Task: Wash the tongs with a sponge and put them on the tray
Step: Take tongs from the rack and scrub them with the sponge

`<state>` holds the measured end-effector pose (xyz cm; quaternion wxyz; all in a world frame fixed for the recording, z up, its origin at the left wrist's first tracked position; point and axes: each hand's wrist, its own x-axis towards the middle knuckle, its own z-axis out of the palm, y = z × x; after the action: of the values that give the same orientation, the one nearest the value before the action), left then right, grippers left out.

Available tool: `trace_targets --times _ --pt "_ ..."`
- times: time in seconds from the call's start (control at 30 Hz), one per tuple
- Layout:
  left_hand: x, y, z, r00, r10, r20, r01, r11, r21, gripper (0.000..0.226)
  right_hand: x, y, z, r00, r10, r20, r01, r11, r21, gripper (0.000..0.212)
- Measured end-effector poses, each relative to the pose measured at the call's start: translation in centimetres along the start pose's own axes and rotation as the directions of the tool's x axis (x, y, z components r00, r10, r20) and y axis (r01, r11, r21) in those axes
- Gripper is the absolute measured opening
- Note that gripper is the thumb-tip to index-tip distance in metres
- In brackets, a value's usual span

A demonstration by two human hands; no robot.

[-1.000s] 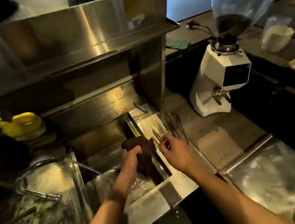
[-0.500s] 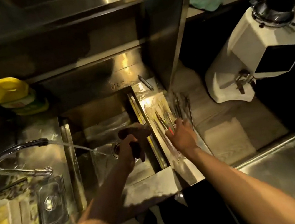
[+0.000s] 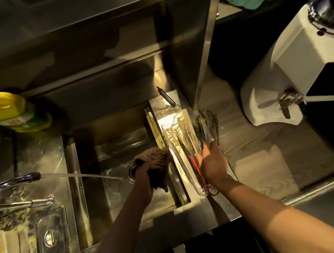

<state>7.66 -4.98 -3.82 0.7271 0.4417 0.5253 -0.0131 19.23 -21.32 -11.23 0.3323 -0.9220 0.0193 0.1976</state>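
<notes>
Two hands at dim steel sink (image 3: 76,185), sponge (image 3: 155,154) gripped by left fingers (image 3: 140,168), blurred tongs (image 3: 208,126) held by right fingers (image 3: 208,148), wet tray (image 3: 165,110) beneath.

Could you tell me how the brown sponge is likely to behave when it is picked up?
Probably floppy: the sponge bulges above the left hand gripping it and sags below it. Likely light, as one hand holds it up. Possibly soggy and slippery, with the tap running into the sink.
</notes>
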Motion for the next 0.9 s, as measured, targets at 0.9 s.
trace_targets --times 0.9 --pt "0.2 -0.1 -1.1 0.995 0.065 0.07 -0.062 0.997 -0.037 0.023 -0.5 -1.6 -0.6 0.946 -0.227 0.231 0.321 0.743 -0.588 0.047"
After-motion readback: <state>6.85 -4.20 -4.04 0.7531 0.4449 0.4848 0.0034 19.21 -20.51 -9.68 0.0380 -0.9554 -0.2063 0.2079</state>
